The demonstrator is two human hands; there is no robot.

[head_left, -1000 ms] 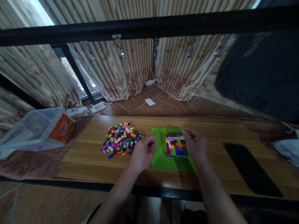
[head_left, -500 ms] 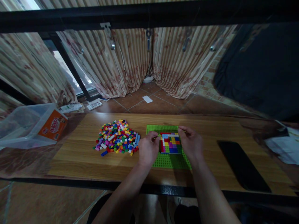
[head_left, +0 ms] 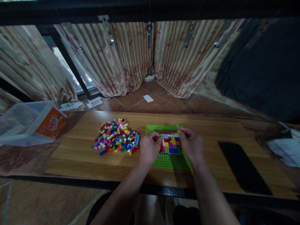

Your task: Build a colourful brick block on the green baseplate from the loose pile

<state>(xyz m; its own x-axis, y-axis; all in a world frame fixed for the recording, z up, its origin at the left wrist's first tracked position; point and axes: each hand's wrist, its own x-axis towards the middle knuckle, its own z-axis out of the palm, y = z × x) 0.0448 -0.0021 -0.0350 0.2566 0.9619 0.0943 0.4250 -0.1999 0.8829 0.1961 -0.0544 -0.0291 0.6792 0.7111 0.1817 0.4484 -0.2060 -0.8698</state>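
Note:
A low panel of toy bricks (head_left: 172, 147) in red, yellow, blue, purple, orange and white lies over the green studded baseplate (head_left: 161, 163). At its left edge is my left hand (head_left: 150, 147), thumb and forefinger closed on the rim. My right hand (head_left: 191, 143) is curled at the upper right corner, its fingertips pinched against the panel's edge. My fingers cover parts of both side edges, so any small brick between them is hidden. Left of the baseplate a heap of loose toy bricks (head_left: 116, 137) is spread on the wooden table (head_left: 77, 156).
A black slab-like object (head_left: 243, 168) lies at the table's right side. Beyond the left end stands a clear plastic bin (head_left: 25, 125) with an orange label. White bags or papers (head_left: 284, 150) sit past the right end. Striped curtains (head_left: 131, 62) hang behind.
My left fingertips have shifted slightly right and down, onto the panel's left edge. My right hand has barely moved. The whole view has tilted a little.

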